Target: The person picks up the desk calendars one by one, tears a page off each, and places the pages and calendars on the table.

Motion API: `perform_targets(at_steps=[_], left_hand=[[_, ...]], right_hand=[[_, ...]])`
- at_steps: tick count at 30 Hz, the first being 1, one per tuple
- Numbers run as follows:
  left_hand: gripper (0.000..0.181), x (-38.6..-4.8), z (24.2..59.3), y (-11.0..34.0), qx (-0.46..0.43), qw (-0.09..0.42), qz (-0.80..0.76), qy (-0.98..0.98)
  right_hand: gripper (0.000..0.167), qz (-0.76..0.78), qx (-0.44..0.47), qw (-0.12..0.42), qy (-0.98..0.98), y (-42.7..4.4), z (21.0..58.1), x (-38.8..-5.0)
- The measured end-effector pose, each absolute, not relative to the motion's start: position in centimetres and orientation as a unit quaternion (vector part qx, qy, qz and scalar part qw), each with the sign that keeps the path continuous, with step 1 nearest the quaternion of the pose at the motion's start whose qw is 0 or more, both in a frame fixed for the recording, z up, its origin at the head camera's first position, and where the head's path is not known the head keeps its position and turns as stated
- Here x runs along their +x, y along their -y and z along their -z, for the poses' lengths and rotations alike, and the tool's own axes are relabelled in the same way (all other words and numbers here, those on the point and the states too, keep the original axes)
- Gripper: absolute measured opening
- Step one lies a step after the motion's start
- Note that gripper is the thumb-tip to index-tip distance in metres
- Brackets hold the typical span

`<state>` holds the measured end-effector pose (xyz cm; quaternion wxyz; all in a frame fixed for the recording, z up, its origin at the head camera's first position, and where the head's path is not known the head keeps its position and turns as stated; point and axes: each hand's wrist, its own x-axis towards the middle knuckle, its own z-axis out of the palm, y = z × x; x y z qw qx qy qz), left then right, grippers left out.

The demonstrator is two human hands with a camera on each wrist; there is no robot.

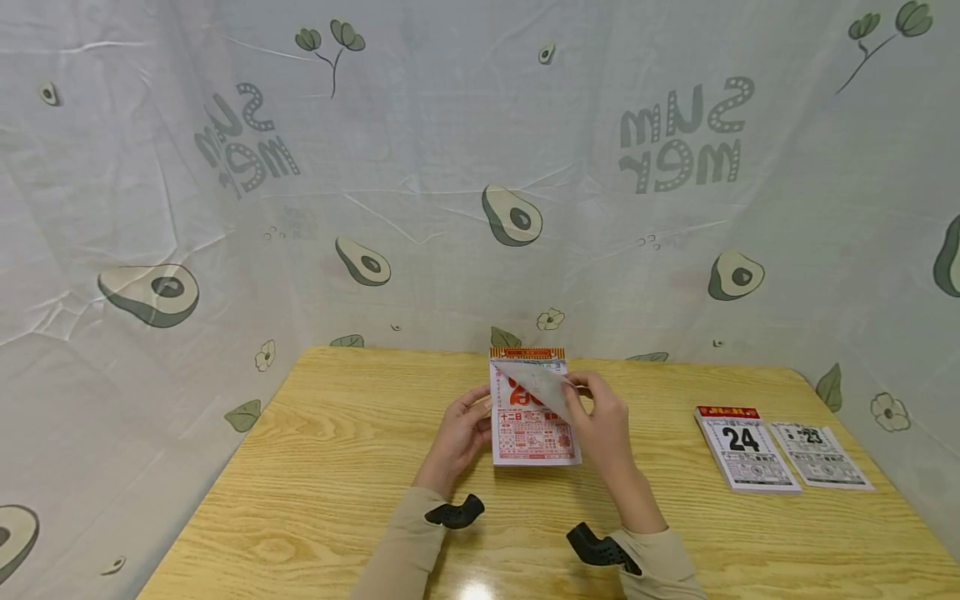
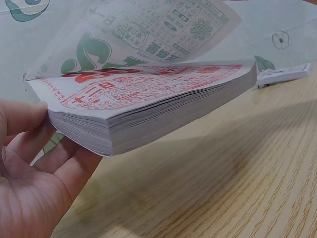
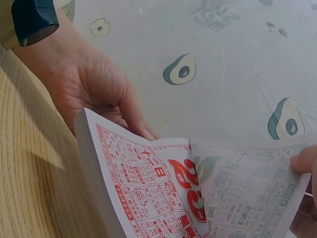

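A thick tear-off calendar [image 1: 532, 446] with a red and gold header is held up over the wooden table, its showing page printed in red. My left hand [image 1: 460, 433] grips its left edge; in the left wrist view the thumb lies at the page side and the fingers [image 2: 74, 163] reach underneath. The top sheet [image 1: 536, 382] is peeled up diagonally, still joined near the header, with green print showing through it in the left wrist view. Between thumb and fingers, my right hand [image 1: 603, 421] pinches that sheet's free edge. The large red numeral [image 3: 185, 183] is partly covered by the sheet.
On the right of the table [image 1: 337, 467] lies a second calendar block [image 1: 750, 454] showing 24. Beside it rests a loose sheet [image 1: 821, 458] marked 23. An avocado-patterned cloth [image 1: 450, 292] hangs behind the table.
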<state>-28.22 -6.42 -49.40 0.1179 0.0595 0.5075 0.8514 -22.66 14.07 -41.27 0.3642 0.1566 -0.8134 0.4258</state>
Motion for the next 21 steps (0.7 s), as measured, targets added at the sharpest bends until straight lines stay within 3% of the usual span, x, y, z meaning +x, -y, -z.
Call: perform_targets(at_steps=[21], left_hand=[[0.038,-28.2,49.6,6.3,0.073,0.122,-0.852,-0.504]], right_hand=[[0.021,-0.588,-0.025,0.235,0.774,-15.2,41.4,-23.3]])
